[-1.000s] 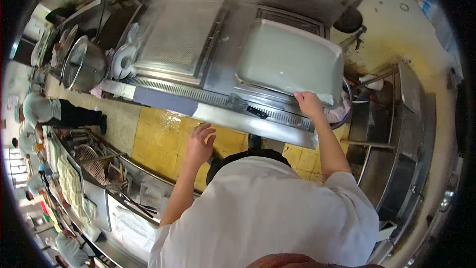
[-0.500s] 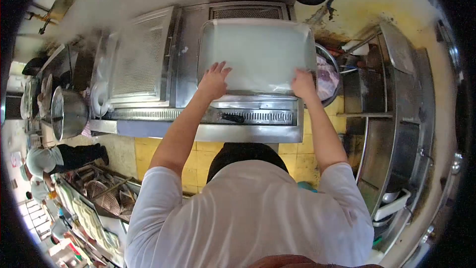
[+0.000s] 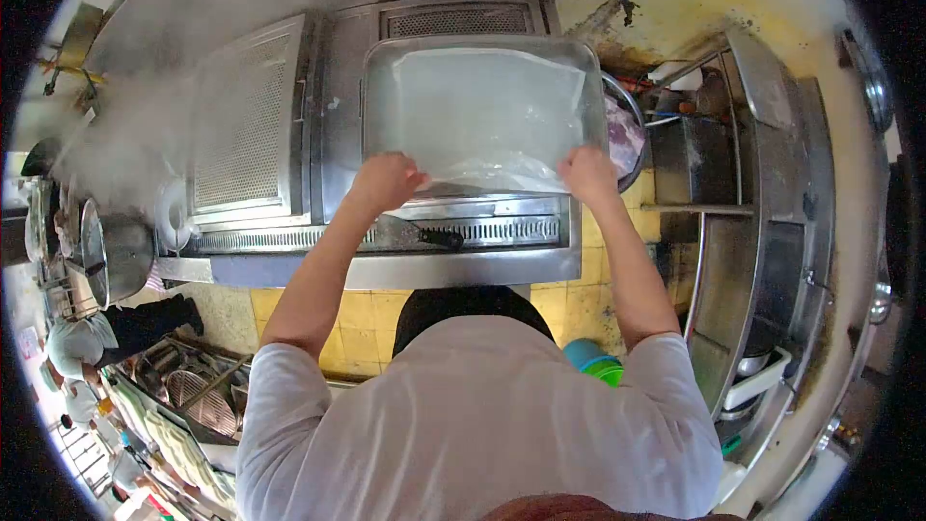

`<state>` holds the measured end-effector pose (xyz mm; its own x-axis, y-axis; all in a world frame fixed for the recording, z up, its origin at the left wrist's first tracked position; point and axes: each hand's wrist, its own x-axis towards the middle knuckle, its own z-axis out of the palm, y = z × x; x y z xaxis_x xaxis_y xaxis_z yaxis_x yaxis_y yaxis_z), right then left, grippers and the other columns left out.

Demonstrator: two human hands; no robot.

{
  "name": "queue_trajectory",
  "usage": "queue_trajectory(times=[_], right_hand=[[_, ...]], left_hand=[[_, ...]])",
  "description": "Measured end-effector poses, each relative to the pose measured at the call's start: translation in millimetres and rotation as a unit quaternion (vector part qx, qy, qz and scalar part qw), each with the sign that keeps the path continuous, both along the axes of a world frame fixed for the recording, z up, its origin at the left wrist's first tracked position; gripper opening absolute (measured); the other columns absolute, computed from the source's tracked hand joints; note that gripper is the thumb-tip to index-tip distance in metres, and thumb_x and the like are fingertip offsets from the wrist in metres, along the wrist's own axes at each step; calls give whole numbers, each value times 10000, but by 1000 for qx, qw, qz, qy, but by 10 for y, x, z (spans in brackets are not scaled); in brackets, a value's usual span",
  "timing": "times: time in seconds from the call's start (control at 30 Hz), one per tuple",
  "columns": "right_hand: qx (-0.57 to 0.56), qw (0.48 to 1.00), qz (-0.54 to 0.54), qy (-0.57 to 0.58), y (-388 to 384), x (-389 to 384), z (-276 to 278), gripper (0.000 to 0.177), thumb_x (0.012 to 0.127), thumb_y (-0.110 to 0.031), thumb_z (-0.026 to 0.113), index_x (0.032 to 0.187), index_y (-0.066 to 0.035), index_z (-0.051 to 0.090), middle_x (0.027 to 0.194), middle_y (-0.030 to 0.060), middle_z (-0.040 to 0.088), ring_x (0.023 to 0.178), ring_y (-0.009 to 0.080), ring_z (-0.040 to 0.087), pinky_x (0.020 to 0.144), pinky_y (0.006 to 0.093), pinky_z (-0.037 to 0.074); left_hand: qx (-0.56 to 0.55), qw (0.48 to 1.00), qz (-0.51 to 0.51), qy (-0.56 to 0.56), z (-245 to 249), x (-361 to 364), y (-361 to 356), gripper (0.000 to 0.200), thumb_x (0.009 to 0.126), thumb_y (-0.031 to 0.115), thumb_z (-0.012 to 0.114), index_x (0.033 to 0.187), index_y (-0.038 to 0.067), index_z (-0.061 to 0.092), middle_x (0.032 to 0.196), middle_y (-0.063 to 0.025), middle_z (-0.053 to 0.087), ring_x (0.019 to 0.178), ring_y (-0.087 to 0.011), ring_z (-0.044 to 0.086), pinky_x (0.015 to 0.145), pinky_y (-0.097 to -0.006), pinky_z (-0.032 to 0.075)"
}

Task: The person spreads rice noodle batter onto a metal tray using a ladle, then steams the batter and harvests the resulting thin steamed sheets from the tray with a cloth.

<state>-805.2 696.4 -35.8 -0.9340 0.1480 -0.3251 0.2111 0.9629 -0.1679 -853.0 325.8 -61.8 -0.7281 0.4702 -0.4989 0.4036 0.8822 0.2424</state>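
A large rectangular metal tray (image 3: 378, 101) rests on the steel counter, with a thin, clear plastic sheet (image 3: 482, 106) spread over it. The sheet looks wrinkled and lifted along the near edge. My left hand (image 3: 388, 181) is closed at the near left corner, its fingertips pinching the sheet's edge. At the near right corner my right hand (image 3: 588, 174) is also closed on the sheet. What lies under the sheet is pale and hard to make out. Just in front of the tray, a tool with a black handle (image 3: 442, 238) lies over the slotted channel.
A perforated steel panel (image 3: 246, 121) is left of the tray, with steam around it. A round basin holding raw meat (image 3: 625, 135) stands at the right. Farther right is a steel shelf unit (image 3: 781, 232). A metal pot (image 3: 125, 260) and a co-worker (image 3: 82, 342) are at left.
Both hands have drawn nearer to me, the left one closing from spread fingers. The sheet's near edge has become rumpled and its outline inside the tray now shows.
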Motion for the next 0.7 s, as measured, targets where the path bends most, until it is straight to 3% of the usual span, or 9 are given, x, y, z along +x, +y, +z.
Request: queue_trajectory(times=[0.07,0.1,0.17,0.2,0.3,0.37,0.43,0.6,0.7], right_hand=[[11,992,64,106,18,-83,-166,271,844,-242,606,945,-28,738,1051,241,705,990,406,690,869,497,555],[23,968,130,214,28,-162,-253,281,854,-248,589,947,-31,742,1052,241,706,994,406,690,873,497,556],[27,983,143,115,40,-292,-412,267,859,-232,581,933,-30,740,1028,234,708,978,408,690,873,501,553],[31,987,155,14,47,-364,-448,254,864,-215,573,918,-29,737,1004,227,710,962,410,689,874,505,551],[30,997,55,39,-47,-565,-85,220,860,-173,576,897,-15,724,961,221,707,933,416,683,878,511,544],[13,985,81,150,-20,-781,84,207,855,-161,582,880,-7,717,936,222,704,919,420,680,877,511,543],[-14,954,124,271,141,-1146,-96,209,856,-159,577,876,-3,716,921,224,702,914,414,681,861,512,550],[54,970,115,206,235,-1725,-352,209,857,-151,583,952,-14,709,970,225,706,966,403,676,870,506,541],[71,987,98,110,248,-1776,-419,240,859,-144,578,1016,-19,711,1030,230,706,1025,395,670,912,498,526]], left_hand=[[187,964,37,185,-102,-64,28,348,919,457,623,1019,146,746,1063,-166,699,1016,-387,651,890,-520,518],[188,964,36,186,-71,-96,72,348,919,457,623,1019,146,746,1063,-166,699,1016,-387,651,890,-520,518],[-23,994,-68,83,21,-161,190,339,933,432,609,977,127,749,1087,-159,691,1047,-363,638,923,-500,508],[-21,994,-68,85,-70,-218,180,339,933,432,609,977,127,749,1087,-159,691,1047,-363,638,923,-500,508],[24,994,-64,83,-220,-437,161,299,930,394,622,970,125,749,1121,-156,681,1031,-354,641,908,-479,519],[77,986,1,150,186,-673,270,292,926,350,619,1021,108,752,1090,-173,683,1040,-368,644,891,-487,534],[138,959,-14,249,-163,-1170,230,281,932,332,606,1053,118,742,1129,-171,674,1054,-365,636,926,-478,520],[72,953,89,280,-315,-1787,470,274,941,290,577,1078,98,717,1169,-176,679,1121,-359,631,990,-495,469],[14,976,53,210,-340,-1850,528,266,939,270,573,1080,91,711,1115,-173,706,1108,-355,648,986,-506,461]])
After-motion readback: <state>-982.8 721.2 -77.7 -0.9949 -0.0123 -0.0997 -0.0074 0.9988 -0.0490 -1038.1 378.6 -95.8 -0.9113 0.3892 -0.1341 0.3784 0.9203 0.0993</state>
